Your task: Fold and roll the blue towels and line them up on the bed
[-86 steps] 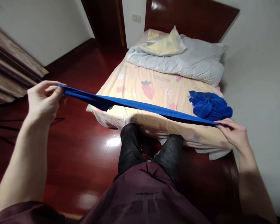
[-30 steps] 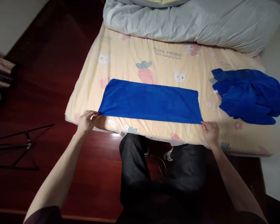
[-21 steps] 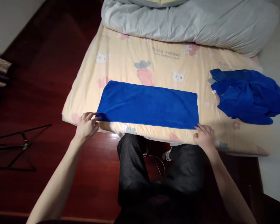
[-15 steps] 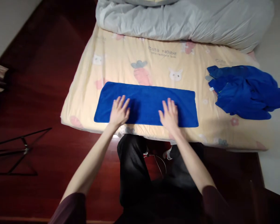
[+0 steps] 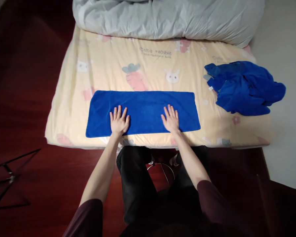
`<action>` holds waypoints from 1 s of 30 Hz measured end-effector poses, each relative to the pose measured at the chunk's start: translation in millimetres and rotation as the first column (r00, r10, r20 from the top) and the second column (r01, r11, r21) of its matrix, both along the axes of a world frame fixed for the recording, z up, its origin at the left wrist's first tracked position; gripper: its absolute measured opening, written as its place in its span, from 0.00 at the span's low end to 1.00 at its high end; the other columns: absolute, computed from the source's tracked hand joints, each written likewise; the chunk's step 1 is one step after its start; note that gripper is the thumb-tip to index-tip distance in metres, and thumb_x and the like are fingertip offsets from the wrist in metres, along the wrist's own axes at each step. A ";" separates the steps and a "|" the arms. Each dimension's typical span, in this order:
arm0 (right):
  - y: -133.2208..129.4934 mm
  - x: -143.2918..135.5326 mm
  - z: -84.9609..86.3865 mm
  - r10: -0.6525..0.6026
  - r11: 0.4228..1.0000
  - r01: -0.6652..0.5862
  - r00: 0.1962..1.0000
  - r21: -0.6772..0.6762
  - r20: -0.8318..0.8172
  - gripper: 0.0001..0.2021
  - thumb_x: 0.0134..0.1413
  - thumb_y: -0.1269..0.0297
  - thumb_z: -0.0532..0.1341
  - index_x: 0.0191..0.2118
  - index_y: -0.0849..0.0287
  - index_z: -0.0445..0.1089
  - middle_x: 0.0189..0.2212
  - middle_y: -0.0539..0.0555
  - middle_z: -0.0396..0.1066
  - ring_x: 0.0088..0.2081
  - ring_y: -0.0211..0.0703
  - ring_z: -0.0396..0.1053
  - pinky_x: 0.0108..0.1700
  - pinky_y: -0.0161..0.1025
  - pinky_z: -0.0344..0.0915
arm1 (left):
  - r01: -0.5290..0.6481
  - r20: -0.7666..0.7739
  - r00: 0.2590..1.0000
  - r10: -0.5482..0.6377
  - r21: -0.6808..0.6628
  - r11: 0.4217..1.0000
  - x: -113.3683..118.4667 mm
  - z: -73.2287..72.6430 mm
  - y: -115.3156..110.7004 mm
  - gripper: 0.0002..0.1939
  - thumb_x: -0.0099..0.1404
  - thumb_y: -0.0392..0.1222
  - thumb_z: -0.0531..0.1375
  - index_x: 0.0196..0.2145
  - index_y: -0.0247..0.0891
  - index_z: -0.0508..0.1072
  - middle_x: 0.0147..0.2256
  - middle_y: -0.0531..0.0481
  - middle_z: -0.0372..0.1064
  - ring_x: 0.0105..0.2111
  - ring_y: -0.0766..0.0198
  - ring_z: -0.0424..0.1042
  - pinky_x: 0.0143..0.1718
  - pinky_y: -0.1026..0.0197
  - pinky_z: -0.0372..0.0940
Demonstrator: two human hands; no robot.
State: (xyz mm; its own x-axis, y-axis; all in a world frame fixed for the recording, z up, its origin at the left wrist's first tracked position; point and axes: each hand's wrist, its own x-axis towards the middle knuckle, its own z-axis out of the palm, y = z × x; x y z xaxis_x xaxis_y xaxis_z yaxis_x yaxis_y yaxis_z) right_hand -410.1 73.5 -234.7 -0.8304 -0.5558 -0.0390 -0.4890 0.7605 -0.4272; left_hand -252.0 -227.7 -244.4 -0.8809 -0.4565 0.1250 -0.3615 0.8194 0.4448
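A blue towel [image 5: 145, 112] lies flat in a long rectangle near the front edge of the bed. Spread across its left half is my left hand [image 5: 119, 121], palm down with the fingers apart. My right hand [image 5: 171, 119] rests the same way on the right half, fingers also spread. Neither hand grasps the fabric. To the right on the bed is a crumpled pile of blue cloth [image 5: 246, 87] with a small white tag at its left side.
The bed's yellow printed sheet [image 5: 153, 72] shows rabbits and carrots. A rolled grey quilt [image 5: 162, 19] lies across the back. Black stand legs [image 5: 11, 179] are on the dark red floor [image 5: 56, 177] at left. A pale wall [image 5: 286, 98] borders the right side.
The camera view has shifted, so the bed and cloths appear further left. Both hands, a little blurred before, now lie flat on the towel. The blue pile is unchanged.
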 end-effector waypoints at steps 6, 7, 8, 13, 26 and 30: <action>130.8 -48.6 -0.3 -0.255 0.948 0.268 0.963 0.174 -0.090 0.36 0.80 0.49 0.43 0.82 0.64 0.49 0.83 0.60 0.39 0.83 0.54 0.38 0.82 0.61 0.35 | -0.273 0.139 0.951 0.276 -0.035 0.961 56.2 8.7 -63.9 0.40 0.80 0.61 0.44 0.79 0.35 0.58 0.80 0.35 0.41 0.81 0.37 0.39 0.78 0.28 0.34; 142.7 -52.5 0.6 -0.255 0.941 0.271 0.962 0.201 -0.102 0.36 0.79 0.49 0.42 0.82 0.64 0.48 0.83 0.60 0.39 0.83 0.54 0.38 0.82 0.60 0.36 | -0.296 0.162 0.941 0.298 -0.038 0.954 63.8 10.2 -72.0 0.41 0.80 0.61 0.43 0.79 0.34 0.56 0.80 0.35 0.40 0.81 0.38 0.38 0.79 0.29 0.35; 151.1 -55.0 1.8 -0.244 0.939 0.263 0.964 0.220 -0.109 0.36 0.79 0.50 0.42 0.82 0.64 0.48 0.83 0.60 0.39 0.83 0.53 0.39 0.82 0.60 0.37 | -0.311 0.179 0.933 0.313 -0.042 0.950 70.0 11.7 -78.3 0.41 0.80 0.61 0.42 0.80 0.33 0.55 0.80 0.35 0.39 0.81 0.38 0.38 0.79 0.31 0.36; 145.3 -51.4 12.1 -0.260 0.932 0.290 0.953 0.219 -0.154 0.36 0.79 0.51 0.42 0.80 0.70 0.52 0.81 0.69 0.45 0.82 0.65 0.40 0.79 0.73 0.38 | -0.302 0.221 0.926 0.306 -0.055 0.952 78.3 27.1 -83.4 0.40 0.80 0.57 0.44 0.78 0.27 0.56 0.80 0.33 0.40 0.81 0.38 0.37 0.79 0.29 0.35; -158.1 -52.1 0.0 0.322 0.947 -0.322 0.947 0.020 -0.012 0.33 0.76 0.63 0.46 0.81 0.66 0.50 0.81 0.60 0.45 0.83 0.54 0.39 0.82 0.65 0.33 | 0.334 0.046 0.942 -0.334 -0.004 0.943 -138.2 -15.2 0.5 0.35 0.82 0.52 0.43 0.78 0.33 0.58 0.79 0.36 0.47 0.81 0.48 0.42 0.80 0.37 0.35; -133.8 -82.8 -2.8 0.307 0.952 -0.307 0.951 0.016 -0.031 0.33 0.79 0.55 0.46 0.82 0.61 0.50 0.82 0.55 0.44 0.83 0.52 0.39 0.83 0.63 0.32 | 0.318 0.005 0.948 -0.318 0.009 0.948 -143.6 -15.8 -28.8 0.35 0.81 0.57 0.46 0.77 0.39 0.62 0.79 0.41 0.49 0.81 0.48 0.41 0.80 0.36 0.34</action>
State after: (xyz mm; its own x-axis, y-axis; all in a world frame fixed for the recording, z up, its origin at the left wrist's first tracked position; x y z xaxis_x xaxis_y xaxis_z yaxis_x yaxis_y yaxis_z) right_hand -492.9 -60.2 -237.5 -0.6206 -0.7838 -0.0222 -0.7132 0.5760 -0.3994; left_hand -395.6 -256.5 -260.2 -0.9813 -0.1531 0.1164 -0.0852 0.8887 0.4504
